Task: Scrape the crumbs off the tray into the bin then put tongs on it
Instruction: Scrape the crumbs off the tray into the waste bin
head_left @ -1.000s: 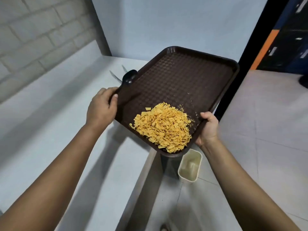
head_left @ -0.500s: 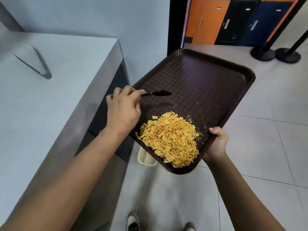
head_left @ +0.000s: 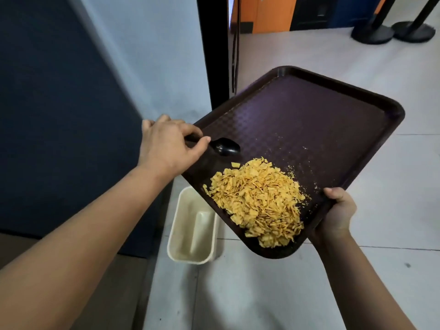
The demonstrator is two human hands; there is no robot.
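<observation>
While the right hand [head_left: 337,214] grips the near right edge of the dark brown rectangular plastic tray [head_left: 309,120], thumb curled over the rim and fingers hidden beneath, the tray is held in the air, tilted so that its near corner hangs lowest; a heap of yellow-orange flaky crumbs [head_left: 258,201] lies piled toward that low corner, with a thin scatter of finer specks on the textured surface just above the heap; the left hand [head_left: 167,145] is closed around the handle of a black plastic spoon [head_left: 226,146], thumb and fingers pinching it, and the spoon's bowl sits over the tray's left part, just above the pile and apart from it; whether the bowl touches the tray surface cannot be told; a cream-coloured rectangular plastic bin [head_left: 192,226] stands open on the pale tiled floor [head_left: 309,294], below the tray's left edge and partly hidden by it, beside a dark blue panel [head_left: 59,115]; both forearms are bare.
</observation>
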